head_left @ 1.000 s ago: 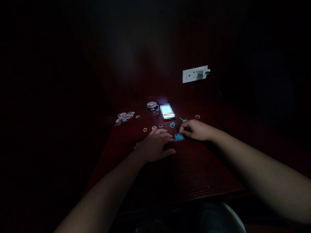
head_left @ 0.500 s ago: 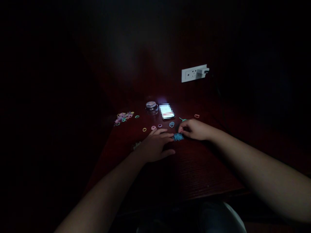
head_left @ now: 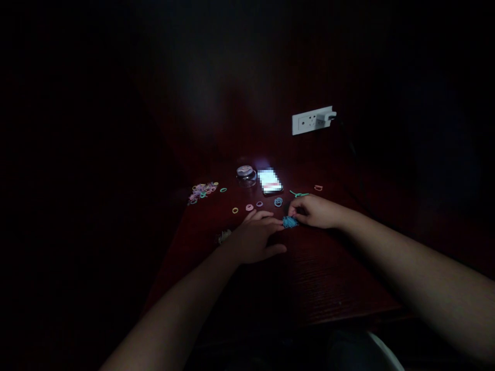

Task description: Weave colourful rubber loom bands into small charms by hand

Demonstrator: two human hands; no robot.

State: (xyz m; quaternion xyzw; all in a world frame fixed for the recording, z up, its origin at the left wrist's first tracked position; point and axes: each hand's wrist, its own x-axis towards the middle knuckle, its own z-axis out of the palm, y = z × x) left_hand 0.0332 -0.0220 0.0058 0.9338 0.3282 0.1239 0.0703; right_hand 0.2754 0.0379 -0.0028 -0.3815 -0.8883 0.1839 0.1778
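A small heap of blue elastic bands (head_left: 290,222) lies on the dark red table between my hands. My left hand (head_left: 257,237) rests palm down with its fingers spread, the fingertips at the heap's left edge. Thumb and fingers of my right hand (head_left: 315,211) are pinched together at the heap's upper right edge; whatever they hold is too small to tell. Beyond the hands are a few loose blue bands (head_left: 278,202), a purple band (head_left: 259,204), pink bands (head_left: 249,207) and a yellow band (head_left: 235,210). Green bands (head_left: 299,195) lie just behind my right hand.
A mixed pile of coloured bands (head_left: 203,191) sits at the table's far left. Near the back stand a round lidded jar (head_left: 246,176) and a lit phone (head_left: 269,180). Pale bands (head_left: 223,236) lie beside my left wrist. A wall socket (head_left: 312,120) holds a plug.
The whole view has shifted slightly, so everything appears a little further right and lower. Both hands stay at the blue heap, with the right fingers still pinched.
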